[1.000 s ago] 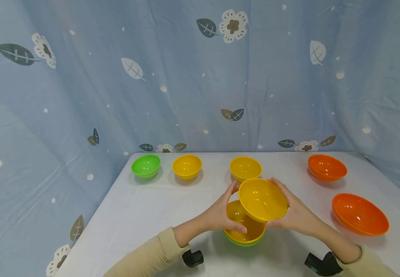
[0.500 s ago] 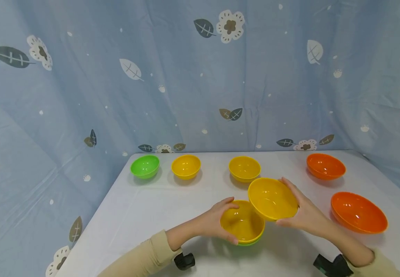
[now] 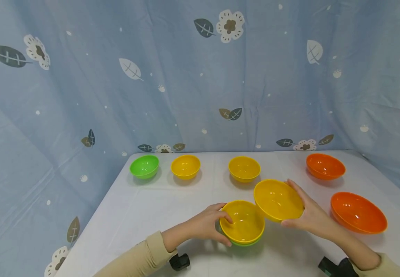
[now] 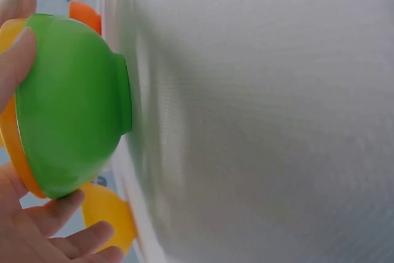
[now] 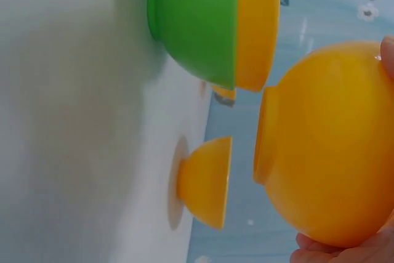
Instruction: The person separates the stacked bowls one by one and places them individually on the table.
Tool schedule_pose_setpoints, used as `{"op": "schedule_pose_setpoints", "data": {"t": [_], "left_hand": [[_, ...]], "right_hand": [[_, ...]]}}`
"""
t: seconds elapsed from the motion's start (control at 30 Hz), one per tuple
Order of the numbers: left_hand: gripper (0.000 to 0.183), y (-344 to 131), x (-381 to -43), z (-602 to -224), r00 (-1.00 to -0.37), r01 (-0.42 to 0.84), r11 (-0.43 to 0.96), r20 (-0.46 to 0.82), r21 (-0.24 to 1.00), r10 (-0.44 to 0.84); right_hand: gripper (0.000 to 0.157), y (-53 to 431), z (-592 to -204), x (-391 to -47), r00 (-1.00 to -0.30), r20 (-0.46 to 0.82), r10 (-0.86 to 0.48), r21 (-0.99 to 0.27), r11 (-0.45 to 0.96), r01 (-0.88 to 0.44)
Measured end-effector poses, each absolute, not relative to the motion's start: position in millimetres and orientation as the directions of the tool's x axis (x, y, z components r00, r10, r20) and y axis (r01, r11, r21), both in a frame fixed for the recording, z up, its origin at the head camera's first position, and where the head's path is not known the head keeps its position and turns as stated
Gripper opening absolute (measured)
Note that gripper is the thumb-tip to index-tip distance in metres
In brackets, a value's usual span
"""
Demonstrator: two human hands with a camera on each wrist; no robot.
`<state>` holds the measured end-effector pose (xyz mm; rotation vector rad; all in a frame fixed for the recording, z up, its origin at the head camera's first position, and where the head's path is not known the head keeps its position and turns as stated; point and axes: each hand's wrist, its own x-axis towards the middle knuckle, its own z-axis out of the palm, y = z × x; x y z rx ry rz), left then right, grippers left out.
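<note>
Tilted toward the camera, a yellow bowl (image 3: 279, 201) is gripped at its right side by my right hand (image 3: 309, 213); its base shows in the right wrist view. Left of it, another yellow bowl (image 3: 245, 223) sits nested inside a green bowl (image 4: 74, 100). My left hand (image 3: 203, 225) grips this pair from the left, thumb at the near side and fingers at the far side, one over the rim. The raised bowl hangs above and to the right of the nested pair. Whether the green bowl's foot touches the table is unclear.
Along the back of the white table (image 3: 151, 207) stand a small green bowl (image 3: 144, 167), two small yellow bowls, left (image 3: 185, 167) and middle (image 3: 244, 169), and an orange bowl (image 3: 325, 166). A larger orange bowl (image 3: 359, 212) stands at right. A blue patterned curtain (image 3: 172, 77) hangs behind.
My left hand has let go of the raised yellow bowl and moved left and down onto the nested pair. My right hand has carried the raised bowl rightward, away from the pair.
</note>
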<state>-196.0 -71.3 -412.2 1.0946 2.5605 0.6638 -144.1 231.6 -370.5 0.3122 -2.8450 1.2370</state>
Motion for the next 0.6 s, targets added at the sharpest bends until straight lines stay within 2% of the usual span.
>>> {"op": "schedule_pose_setpoints", "data": {"t": [0.3,0.6], "left_hand": [[0.036,-72.2,-197.2,-413.8,-0.670,0.640,0.577,0.000,0.508,0.743],[0.038,-82.0,-195.3,-413.3,-0.714,0.598,0.597,0.018,0.535,0.700]], "right_hand": [[0.108,231.5,-373.2,-145.7,-0.981,0.092,-0.172,-0.713,0.676,-0.185],[0.109,232.0,-376.7,-147.2,-0.981,0.102,-0.166,-0.715,0.673,-0.188]]}}
